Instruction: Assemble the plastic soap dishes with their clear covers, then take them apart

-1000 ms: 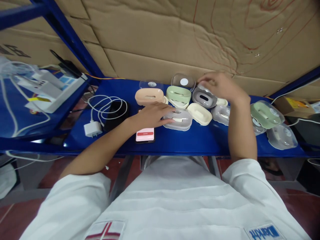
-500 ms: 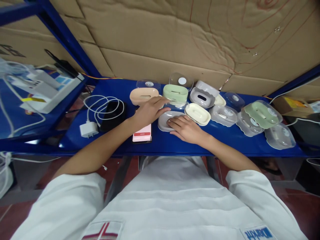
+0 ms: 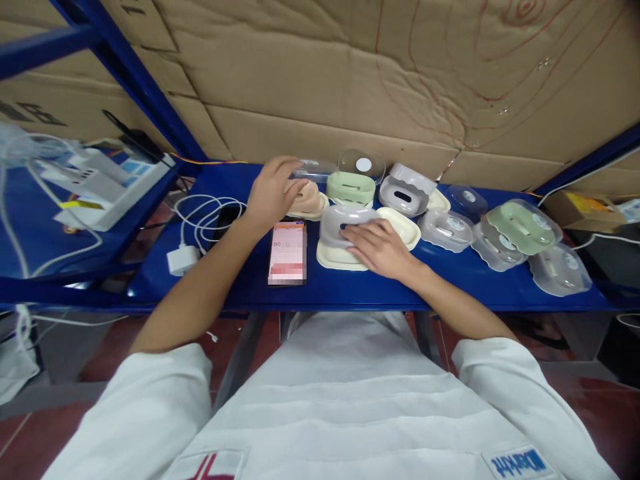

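Note:
My right hand (image 3: 383,245) rests its fingers on the grey soap dish (image 3: 334,223), near its slot, and holds it over a cream base (image 3: 340,259). My left hand (image 3: 273,193) is raised with thumb and fingers apart. It is over the left side of the peach soap dish (image 3: 309,199), its fingertips near a clear lid (image 3: 320,171); whether they touch it I cannot tell. Between the two hands, farther back, stands a green soap dish (image 3: 351,188). A second cream base (image 3: 406,228) lies partly behind my right hand.
A phone (image 3: 287,257) lies left of the grey dish. Farther left are a white charger (image 3: 182,260) and its coiled cable. Several lidded dishes, including a green one (image 3: 525,228), spread over the right of the blue table (image 3: 280,300). Cardboard (image 3: 300,80) walls the back.
My left hand has moved left and back, from beside the green dish to over the peach one. The grey dish now sits raised on a cream base, my right hand still on it.

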